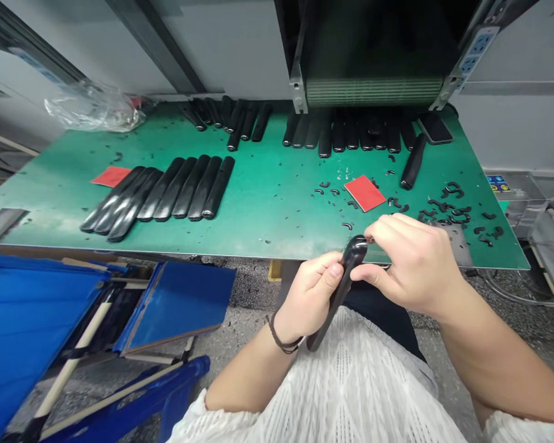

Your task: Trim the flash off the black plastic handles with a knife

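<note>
My left hand (311, 295) is wrapped round a long black plastic handle (337, 295), its rounded glossy end tilted up and away from me. At that upper end, my right hand (409, 261) has its fingers bent against the tip and its thumb on the side. A small dark bit shows at the right fingertips, too small to name. Beyond the hands, a red square pad (364, 193) lies on the green tabletop (268, 197). Small curved black scraps (450, 212) are scattered at the right, with a few more around the pad.
A row of black handles (182, 187) lies at left beside another red pad (111, 176). More handles (346, 132) line the back, under a conveyor end (373, 92). A phone (435, 128) and a clear plastic bag (95, 111) are there too. Blue panels (180, 301) stand below left.
</note>
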A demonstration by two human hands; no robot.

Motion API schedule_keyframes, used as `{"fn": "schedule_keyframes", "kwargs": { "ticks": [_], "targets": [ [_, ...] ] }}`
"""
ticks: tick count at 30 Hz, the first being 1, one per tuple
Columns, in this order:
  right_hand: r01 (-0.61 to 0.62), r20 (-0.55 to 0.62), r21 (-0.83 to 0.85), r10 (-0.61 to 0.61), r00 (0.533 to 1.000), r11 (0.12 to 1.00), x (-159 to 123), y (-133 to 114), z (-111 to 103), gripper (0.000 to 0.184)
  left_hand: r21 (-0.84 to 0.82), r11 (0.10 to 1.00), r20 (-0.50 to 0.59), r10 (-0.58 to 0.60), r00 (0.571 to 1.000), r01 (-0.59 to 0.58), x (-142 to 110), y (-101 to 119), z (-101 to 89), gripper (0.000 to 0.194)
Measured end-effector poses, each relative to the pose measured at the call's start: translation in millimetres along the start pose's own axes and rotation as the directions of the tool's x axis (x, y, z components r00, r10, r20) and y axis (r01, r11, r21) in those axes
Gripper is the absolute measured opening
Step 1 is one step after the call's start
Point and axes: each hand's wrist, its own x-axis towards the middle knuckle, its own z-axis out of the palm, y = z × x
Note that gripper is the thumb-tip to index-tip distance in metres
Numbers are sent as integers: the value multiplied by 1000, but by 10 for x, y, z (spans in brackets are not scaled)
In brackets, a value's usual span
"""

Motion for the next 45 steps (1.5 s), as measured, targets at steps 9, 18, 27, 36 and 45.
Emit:
{"fn": "schedule_keyframes", "kwargs": {
  "ticks": [9,18,27,36,45],
  "targets": [
    [43,-103,-177,-62,993,983,0,-29,-16,58,-14,1000,-83,-3,997,2,0,16,90,49],
    [17,-185,-303,-76,980,953,-91,-116,135,53,-158,987,-135,-41,990,19,66,-2,180,50],
    [78,-32,-204,-86,996,976,-207,-247,275,59,-213,977,-280,-64,958,3,235,49,151,54],
    [86,52,-159,-79,996,984,-317,-310,345,56,-304,953,-363,-119,924,3,354,54,132,59],
    [146,115,-106,-133,984,984,-347,-365,390,56,-259,965,-462,-84,883,-44,480,60,29,62]
  ]
}}
